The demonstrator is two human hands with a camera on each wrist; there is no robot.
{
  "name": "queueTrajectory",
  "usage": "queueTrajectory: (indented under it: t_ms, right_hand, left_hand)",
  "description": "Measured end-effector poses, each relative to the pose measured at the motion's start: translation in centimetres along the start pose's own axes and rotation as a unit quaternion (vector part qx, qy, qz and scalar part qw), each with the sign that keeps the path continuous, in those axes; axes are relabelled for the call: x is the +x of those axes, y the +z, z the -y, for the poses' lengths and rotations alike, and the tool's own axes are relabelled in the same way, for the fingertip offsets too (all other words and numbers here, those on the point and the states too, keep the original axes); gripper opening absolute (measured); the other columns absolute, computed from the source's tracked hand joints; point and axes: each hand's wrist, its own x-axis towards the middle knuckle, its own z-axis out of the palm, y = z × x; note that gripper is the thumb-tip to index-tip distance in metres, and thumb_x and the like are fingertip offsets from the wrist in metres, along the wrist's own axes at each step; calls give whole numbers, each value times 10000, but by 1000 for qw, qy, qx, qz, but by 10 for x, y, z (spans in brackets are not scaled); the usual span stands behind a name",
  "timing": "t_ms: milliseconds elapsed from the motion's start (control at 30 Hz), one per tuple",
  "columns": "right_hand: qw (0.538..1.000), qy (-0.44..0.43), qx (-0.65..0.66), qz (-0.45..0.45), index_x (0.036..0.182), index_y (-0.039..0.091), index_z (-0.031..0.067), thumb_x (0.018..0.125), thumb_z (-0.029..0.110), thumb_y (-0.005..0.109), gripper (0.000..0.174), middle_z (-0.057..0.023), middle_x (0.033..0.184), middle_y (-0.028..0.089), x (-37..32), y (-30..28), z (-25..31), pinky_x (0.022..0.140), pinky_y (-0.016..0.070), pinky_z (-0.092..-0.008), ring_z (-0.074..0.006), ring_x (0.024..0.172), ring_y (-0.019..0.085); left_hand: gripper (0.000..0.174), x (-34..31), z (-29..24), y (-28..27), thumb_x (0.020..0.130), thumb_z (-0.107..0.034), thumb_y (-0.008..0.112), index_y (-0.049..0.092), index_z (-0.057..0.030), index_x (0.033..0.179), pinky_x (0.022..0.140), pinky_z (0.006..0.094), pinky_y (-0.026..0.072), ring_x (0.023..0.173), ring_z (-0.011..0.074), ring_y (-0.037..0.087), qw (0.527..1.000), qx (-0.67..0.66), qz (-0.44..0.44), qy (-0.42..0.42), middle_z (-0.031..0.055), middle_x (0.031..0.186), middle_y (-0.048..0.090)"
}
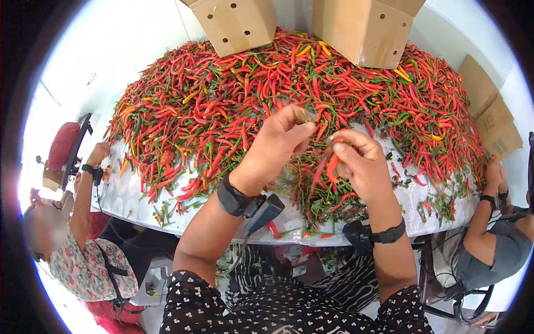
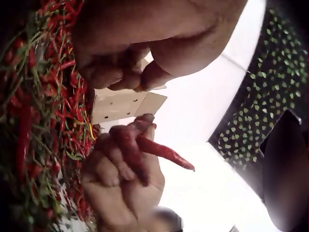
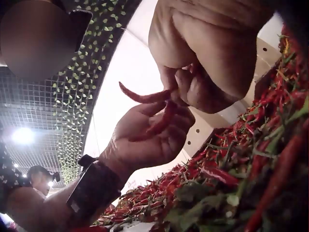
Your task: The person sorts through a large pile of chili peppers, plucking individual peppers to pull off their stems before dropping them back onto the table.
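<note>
In the head view, the right hand [image 1: 364, 167] pinches red chilies [image 1: 332, 168] between thumb and curled fingers. Two of these chilies [image 2: 166, 152] point outward from that hand [image 2: 123, 186] in the left wrist view; in the right wrist view the chilies [image 3: 144, 98] hang at its fingertips. Close by on the left, the left hand [image 1: 275, 145] is raised with its thumb against its curled fingers, and no item shows between them. Below both hands lies a heap of red chilies [image 1: 189, 122] with green stems, and a green stem pile [image 1: 311, 200].
Two cardboard boxes [image 1: 239, 28] with punched holes stand at the heap's back. Loose stems and a few chilies lie along the front edge of the white-covered table [image 1: 130, 200]. One person [image 1: 92, 250] sits at the left, another [image 1: 492, 239] at the right, with hands at the table.
</note>
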Motion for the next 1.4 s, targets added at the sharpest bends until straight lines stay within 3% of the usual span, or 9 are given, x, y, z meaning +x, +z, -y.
queueTrajectory:
  t_ms: [300,400,500,767,1100,1167,1267,1333,1400]
  right_hand:
    - [984,-91,-88,-125,935,630,1,819,102,601,157,2,743,586,8,-2,-2,483,352,-186,-29,550,439]
    - [952,-144,-199,-183,904,638,-10,803,90,613,144,-5,751,600,10,-3,-4,550,398,-201,-41,606,485]
    - [924,-205,-258,-195,900,636,-16,793,52,608,129,-17,733,606,7,4,1,579,423,-208,-46,636,517]
    - [915,-277,-205,-211,936,620,-11,826,62,587,136,-5,716,582,10,-3,1,529,401,-185,-46,554,489]
    - [900,-117,335,-253,838,560,87,887,215,521,143,-3,714,512,20,-58,6,451,304,-210,-83,525,411]
    - [908,-92,334,-236,816,534,104,886,244,513,158,-4,673,506,19,-66,4,487,317,-246,-112,555,428]
    - [904,-78,398,-135,788,529,97,876,264,522,189,-23,701,510,19,-77,1,491,352,-256,-129,580,450]
    - [899,-84,412,-120,780,523,80,878,252,514,198,-48,710,518,17,-83,7,496,395,-272,-150,602,482]
    - [892,-53,423,-149,787,522,73,884,238,500,192,-66,717,529,17,-86,10,488,407,-270,-157,600,495]
  left_hand:
    - [398,-7,5,18,806,-276,639,511,21,1037,626,260,442,727,100,540,983,181,37,-20,65,863,573]
    - [280,-9,7,19,795,-185,641,526,-19,990,603,195,410,680,40,482,902,369,-9,224,-25,783,537]
    - [230,-13,-4,28,788,-136,636,535,-12,954,592,190,405,673,42,476,947,311,26,73,-20,789,544]
    - [115,-5,-19,32,768,-9,587,541,-4,873,607,206,427,692,39,493,963,252,27,93,-3,769,549]
    - [195,93,-234,-81,822,-158,573,609,-7,939,565,235,460,651,80,586,656,423,-356,514,56,736,624]
    - [283,128,-259,-128,807,-223,544,612,12,951,750,392,475,797,327,600,486,627,-419,442,184,854,630]
    - [243,119,-249,-119,808,-188,535,623,-8,945,747,393,474,831,319,602,532,618,-349,462,180,881,631]
    - [239,83,-218,-55,795,-158,550,611,-8,971,752,389,478,852,328,603,750,520,-276,302,192,910,627]
    - [247,60,-166,-35,839,-189,557,602,-3,996,641,250,473,719,93,601,787,546,-141,249,56,791,633]
